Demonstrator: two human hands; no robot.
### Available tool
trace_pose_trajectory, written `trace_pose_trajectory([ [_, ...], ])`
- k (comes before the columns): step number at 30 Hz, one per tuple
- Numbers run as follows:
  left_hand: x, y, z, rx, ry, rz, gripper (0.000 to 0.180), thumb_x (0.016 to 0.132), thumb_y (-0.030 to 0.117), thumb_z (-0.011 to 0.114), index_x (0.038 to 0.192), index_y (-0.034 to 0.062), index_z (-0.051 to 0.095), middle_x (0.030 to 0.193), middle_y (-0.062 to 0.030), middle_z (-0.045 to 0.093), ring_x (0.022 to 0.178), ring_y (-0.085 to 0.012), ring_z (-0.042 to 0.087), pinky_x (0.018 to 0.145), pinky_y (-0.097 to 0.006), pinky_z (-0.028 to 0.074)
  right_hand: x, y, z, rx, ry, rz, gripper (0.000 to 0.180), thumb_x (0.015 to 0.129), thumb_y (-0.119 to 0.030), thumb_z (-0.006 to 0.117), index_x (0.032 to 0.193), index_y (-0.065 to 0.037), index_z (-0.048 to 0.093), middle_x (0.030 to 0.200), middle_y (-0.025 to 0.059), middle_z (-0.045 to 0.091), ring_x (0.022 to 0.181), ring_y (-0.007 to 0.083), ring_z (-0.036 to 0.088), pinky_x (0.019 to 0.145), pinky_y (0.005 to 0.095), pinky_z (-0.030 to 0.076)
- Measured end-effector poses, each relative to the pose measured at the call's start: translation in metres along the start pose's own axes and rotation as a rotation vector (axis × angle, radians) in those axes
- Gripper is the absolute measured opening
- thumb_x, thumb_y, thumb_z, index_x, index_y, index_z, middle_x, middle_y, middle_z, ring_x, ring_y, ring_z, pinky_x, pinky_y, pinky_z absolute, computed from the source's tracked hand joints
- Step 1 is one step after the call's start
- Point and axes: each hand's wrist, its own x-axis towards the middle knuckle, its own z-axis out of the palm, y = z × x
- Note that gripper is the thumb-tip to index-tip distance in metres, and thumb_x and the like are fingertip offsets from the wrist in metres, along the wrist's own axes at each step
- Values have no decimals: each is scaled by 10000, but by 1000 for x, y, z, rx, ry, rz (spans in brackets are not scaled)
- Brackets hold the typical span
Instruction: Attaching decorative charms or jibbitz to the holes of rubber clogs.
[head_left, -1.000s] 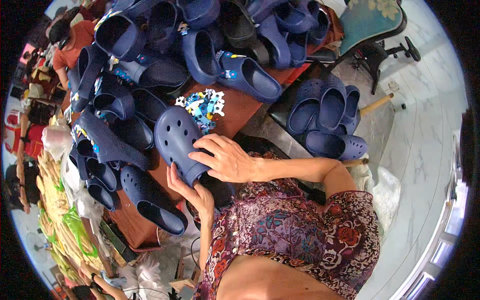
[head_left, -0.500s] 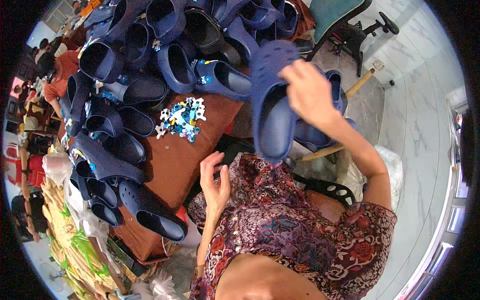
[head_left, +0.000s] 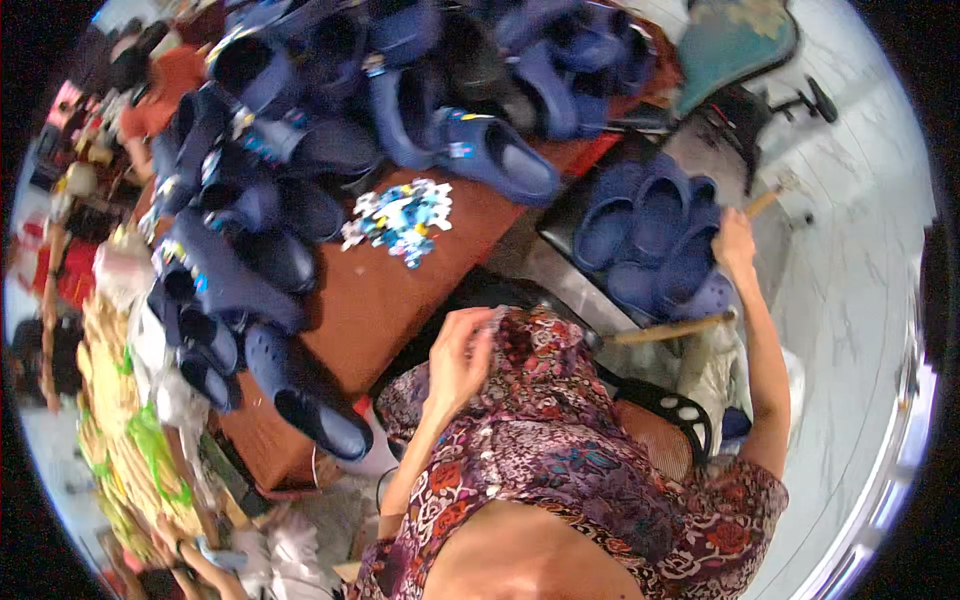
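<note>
My right hand (head_left: 735, 248) reaches out to the right and grips the edge of a navy clog (head_left: 692, 268). That clog lies on top of a pile of navy clogs (head_left: 630, 215) stacked on a low dark seat beside the table. My left hand (head_left: 455, 355) hangs in front of my chest over my patterned dress, fingers loosely curled, holding nothing. It is close to the near edge of the brown table (head_left: 400, 300).
Many navy clogs (head_left: 250, 260) crowd the table's left and far sides. A small heap of colourful charms (head_left: 400, 215) lies mid-table. A teal office chair (head_left: 740, 50) stands at the far right, and a person in orange (head_left: 150, 95) sits far left. A black basket (head_left: 672, 412) sits by my right hip.
My right hand carried the navy clog from the table up and over to the right, down onto the pile. My left hand let go of it and drew back toward my chest.
</note>
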Motion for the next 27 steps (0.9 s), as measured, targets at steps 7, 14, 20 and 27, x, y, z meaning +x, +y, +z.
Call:
trace_pose_trajectory([
  [7,1,-13,12,-6,-43,106,230,909,44,602,1134,41,647,1109,-152,637,1007,-322,640,845,-379,530,-2,61,33,88,-66,115,445,821,-135,658,1222,-23,502,1224,246,542,1162,434,520,982,510,451],
  [14,-10,-14,-6,48,37,109,232,904,39,588,1129,31,642,1096,-160,628,1006,-337,637,848,-391,531,-1,-52,-45,261,187,-291,430,846,-72,581,1268,-33,506,1210,225,529,1113,428,517,972,479,430],
  [20,-15,-17,-37,62,289,105,236,897,25,595,1128,31,643,1111,-161,625,1056,-346,616,889,-392,516,-32,-212,-100,760,-136,-746,184,864,13,564,1033,-22,627,990,163,611,939,340,618,852,391,491],
  [27,-59,-8,-115,469,1065,-65,302,830,-30,613,1115,51,668,1161,-175,632,1111,-341,605,971,-410,473,-79,-383,-69,953,-212,-1043,149,870,-43,589,1012,-35,632,994,178,595,960,374,600,851,438,482],
])
